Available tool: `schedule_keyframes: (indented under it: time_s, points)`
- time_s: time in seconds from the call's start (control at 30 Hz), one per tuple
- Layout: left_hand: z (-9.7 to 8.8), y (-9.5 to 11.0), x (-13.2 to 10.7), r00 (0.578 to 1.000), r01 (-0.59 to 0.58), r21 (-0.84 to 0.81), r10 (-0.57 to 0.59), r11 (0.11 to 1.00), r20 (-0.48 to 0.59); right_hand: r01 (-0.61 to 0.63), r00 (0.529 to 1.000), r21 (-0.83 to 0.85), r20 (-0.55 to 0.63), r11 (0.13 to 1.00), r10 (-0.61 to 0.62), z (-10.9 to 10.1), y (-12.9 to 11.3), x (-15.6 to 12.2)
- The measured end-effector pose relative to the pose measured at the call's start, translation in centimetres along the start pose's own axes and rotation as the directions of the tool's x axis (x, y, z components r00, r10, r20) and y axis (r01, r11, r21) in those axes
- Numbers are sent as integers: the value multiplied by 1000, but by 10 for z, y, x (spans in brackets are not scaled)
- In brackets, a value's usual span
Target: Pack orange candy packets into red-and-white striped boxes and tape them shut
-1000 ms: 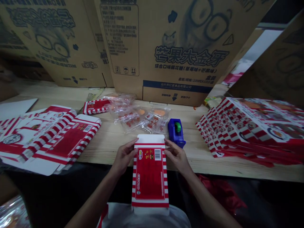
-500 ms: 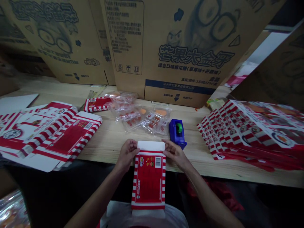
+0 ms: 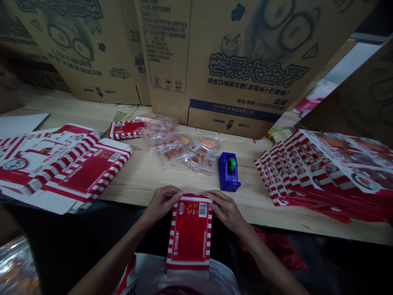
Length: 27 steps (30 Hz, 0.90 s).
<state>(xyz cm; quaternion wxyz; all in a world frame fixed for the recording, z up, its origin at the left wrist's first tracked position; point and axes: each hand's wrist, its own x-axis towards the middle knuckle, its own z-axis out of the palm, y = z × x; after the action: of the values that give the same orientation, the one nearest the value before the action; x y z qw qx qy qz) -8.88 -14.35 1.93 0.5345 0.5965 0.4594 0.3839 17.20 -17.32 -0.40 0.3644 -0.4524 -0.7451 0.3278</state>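
Note:
A red and white striped candy box [image 3: 190,233] stands between my two hands at the table's front edge, its printed face with a barcode toward me. My left hand [image 3: 163,203] grips its upper left corner with the fingers bent. At the upper right corner my right hand [image 3: 225,208] has its thumb and fingers closed on the edge. The white top flap is folded away and hardly shows. Beyond the hands lie several clear packets of gummy-like sweets [image 3: 175,153]. A blue tape dispenser [image 3: 227,180] with a green core stands just past my right hand.
Flattened striped boxes [image 3: 92,172] are piled at the left, with another stack [image 3: 322,176] at the right. A small red box [image 3: 124,130] lies behind. Large brown cartons [image 3: 166,102] line the back. More clear packets [image 3: 18,266] sit low at the left.
The white top flap stood up between my hands before; now it is folded down. Both hands have come inward over the box's top edge.

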Motion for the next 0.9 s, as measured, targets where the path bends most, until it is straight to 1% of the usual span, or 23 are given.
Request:
schedule_keyframes:
  time_s: [0.07, 0.13, 0.17, 0.23, 0.3, 0.37, 0.4, 0.43, 0.47, 0.5, 0.57, 0.6, 0.67, 0.73, 0.83, 0.9]
  points:
    - [1, 4, 0, 1000, 6, 48, -6, 999, 10, -13, 1000, -60, -24, 998, 12, -1, -4, 0]
    - [3, 7, 4, 1000, -4, 104, 2, 995, 15, -39, 999, -155, -28, 987, 35, -5, -9, 11]
    - [4, 8, 7, 1000, -16, 142, 13, 990, 22, -43, 999, -217, -4, 975, 43, -8, -12, 20]
    - [6, 8, 15, 999, -48, 219, 41, 975, 35, -7, 994, -366, 96, 930, 45, -12, -20, 41]
    - [6, 7, 22, 998, -68, 270, 63, 960, 28, 88, 976, -505, 217, 858, 28, -13, -28, 61]
    - [6, 5, 26, 997, -73, 288, 71, 955, 19, 191, 950, -584, 312, 789, 1, -12, -33, 72]
    - [4, 4, 27, 997, -74, 290, 71, 954, 20, 222, 942, -590, 336, 776, -14, -11, -34, 75]
    - [3, 3, 27, 997, -75, 292, 71, 954, 25, 234, 938, -566, 344, 790, -32, -11, -33, 75]
    - [1, 3, 27, 997, -76, 291, 70, 954, 33, 222, 941, -513, 337, 829, -44, -11, -32, 74]
    - [-1, 3, 26, 997, -77, 290, 68, 954, 42, 183, 947, -433, 317, 883, -41, -13, -30, 71]
    - [-6, 6, 24, 996, -83, 289, 68, 954, 62, 45, 961, -221, 276, 974, 18, -17, -25, 64]
    - [-7, 7, 23, 995, -87, 287, 68, 954, 75, -34, 963, -116, 263, 993, 64, -19, -23, 60]
    - [-10, 9, 21, 992, -94, 279, 67, 956, 105, -159, 955, 39, 258, 987, 143, -21, -18, 51]
    - [-11, 10, 17, 989, -111, 281, 78, 953, 126, -197, 959, 101, 225, 975, 170, -20, -15, 43]
    - [-12, 13, 13, 982, -168, 308, 133, 936, 131, -172, 979, 74, 124, 982, 162, -14, -13, 32]
    - [-12, 17, 12, 979, -185, 317, 148, 930, 138, -179, 982, 55, 63, 982, 176, -11, -14, 31]
